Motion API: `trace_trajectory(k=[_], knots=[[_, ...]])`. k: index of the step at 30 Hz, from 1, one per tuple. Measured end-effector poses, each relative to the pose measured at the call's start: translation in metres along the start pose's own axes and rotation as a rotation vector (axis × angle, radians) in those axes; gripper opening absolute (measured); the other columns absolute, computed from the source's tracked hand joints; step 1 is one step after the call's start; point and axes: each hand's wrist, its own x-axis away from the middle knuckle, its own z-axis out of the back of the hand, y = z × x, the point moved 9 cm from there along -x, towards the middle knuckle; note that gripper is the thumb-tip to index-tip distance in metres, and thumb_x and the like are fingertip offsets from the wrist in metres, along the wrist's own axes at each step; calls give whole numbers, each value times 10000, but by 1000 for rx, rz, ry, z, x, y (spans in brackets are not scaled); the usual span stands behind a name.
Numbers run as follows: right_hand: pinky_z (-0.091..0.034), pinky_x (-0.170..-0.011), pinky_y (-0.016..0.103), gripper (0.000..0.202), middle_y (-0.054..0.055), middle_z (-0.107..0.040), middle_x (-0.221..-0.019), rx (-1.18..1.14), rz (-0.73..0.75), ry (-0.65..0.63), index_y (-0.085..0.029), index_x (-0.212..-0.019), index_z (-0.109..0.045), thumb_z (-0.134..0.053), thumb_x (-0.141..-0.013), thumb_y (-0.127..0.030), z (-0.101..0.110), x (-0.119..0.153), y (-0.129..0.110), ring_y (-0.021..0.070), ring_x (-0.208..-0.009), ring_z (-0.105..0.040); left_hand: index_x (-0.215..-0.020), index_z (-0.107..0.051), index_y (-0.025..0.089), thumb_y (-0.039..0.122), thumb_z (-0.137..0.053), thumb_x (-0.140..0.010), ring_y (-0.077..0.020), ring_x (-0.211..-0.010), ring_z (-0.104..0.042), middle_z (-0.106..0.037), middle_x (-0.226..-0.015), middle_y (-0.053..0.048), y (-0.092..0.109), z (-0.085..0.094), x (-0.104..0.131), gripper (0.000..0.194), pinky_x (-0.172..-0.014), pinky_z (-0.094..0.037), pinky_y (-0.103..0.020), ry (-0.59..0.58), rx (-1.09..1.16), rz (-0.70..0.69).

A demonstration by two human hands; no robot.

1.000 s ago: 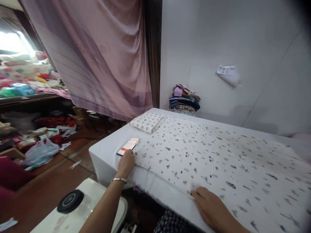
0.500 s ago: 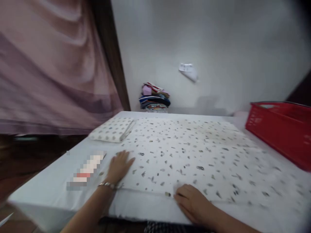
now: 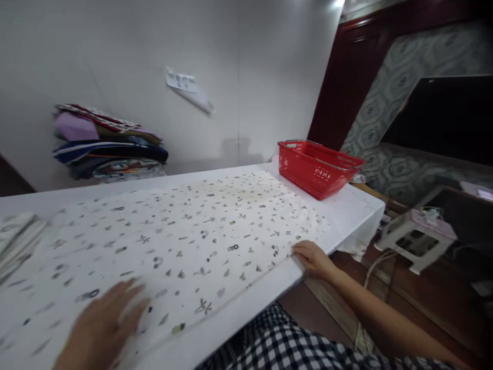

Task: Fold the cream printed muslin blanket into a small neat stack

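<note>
A white cloth with small printed motifs (image 3: 215, 231) lies spread over a white-covered table (image 3: 358, 208). My left hand (image 3: 106, 321) rests over the cloth at the lower left, palm down with fingers apart and somewhat blurred by motion. At the cloth's near edge toward the right, my right hand (image 3: 314, 259) has its fingers bent together over the hem, the thumb hidden. At the far left lies a folded patterned cloth (image 3: 19, 241), partly cut off by the frame.
A red plastic basket (image 3: 316, 172) stands at the table's far right. Behind the table is a pile of folded fabrics (image 3: 111, 144) by the wall. To the right, a small stool (image 3: 419, 234) stands on the floor with a cable nearby.
The view has swung to the right. My right hand has moved rightward along the cloth's near edge, and my left hand has also shifted right, away from the folded cloth.
</note>
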Motion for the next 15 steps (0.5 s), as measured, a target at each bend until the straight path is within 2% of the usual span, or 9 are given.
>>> trace_trajectory(k=[3,5,6,8,10,13,15], knots=[[-494,-838,389,248,95,-693,-986,49,-147,37,-185,-961,-693,-469,-854,-177,17,17,53,217,-927,-620,-1111,-641,292,573,-420,-847,-271,-1164,-544,-601,-1262,-22,99,-7,3,444,-1011,-404,-457,43,61,-346],[-485,-857,389,253,86,-700,-965,78,-291,52,-184,-918,-707,-472,-825,-169,30,29,89,222,-919,-621,-1131,-624,339,554,-499,-826,-239,-1131,-569,-595,-1270,10,145,-6,11,394,-969,-456,-414,45,77,-489],[-477,-873,380,258,82,-702,-961,94,-405,56,-184,-898,-712,-473,-806,-158,37,36,109,221,-927,-620,-1124,-626,349,542,-531,-814,-227,-1113,-579,-600,-1262,20,160,-5,14,377,-944,-479,-389,45,81,-537],[-463,-894,351,275,78,-701,-985,127,-693,56,-182,-891,-720,-469,-785,-147,50,54,149,218,-957,-617,-1099,-638,347,526,-570,-798,-213,-1082,-596,-620,-1230,24,177,-2,17,357,-900,-510,-350,51,91,-580],[-464,-874,316,305,85,-696,-1015,153,-947,54,-167,-944,-718,-450,-799,-162,62,70,181,212,-963,-620,-1082,-650,335,521,-579,-795,-212,-1051,-610,-645,-1183,16,181,-1,15,349,-873,-525,-335,57,109,-584],[-484,-752,277,328,88,-712,-898,151,-1124,21,-138,-1009,-703,-432,-837,-207,70,78,211,196,-825,-649,-1037,-670,325,484,-557,-817,-213,-973,-637,-681,-1081,5,181,-4,10,295,-822,-541,-341,39,129,-568],[-474,-648,255,294,70,-698,-720,119,-1197,-47,-125,-939,-714,-467,-846,-254,67,77,226,180,-672,-642,-998,-684,312,449,-524,-842,-209,-921,-647,-693,-1017,-2,181,-6,6,262,-793,-545,-340,11,143,-557]])
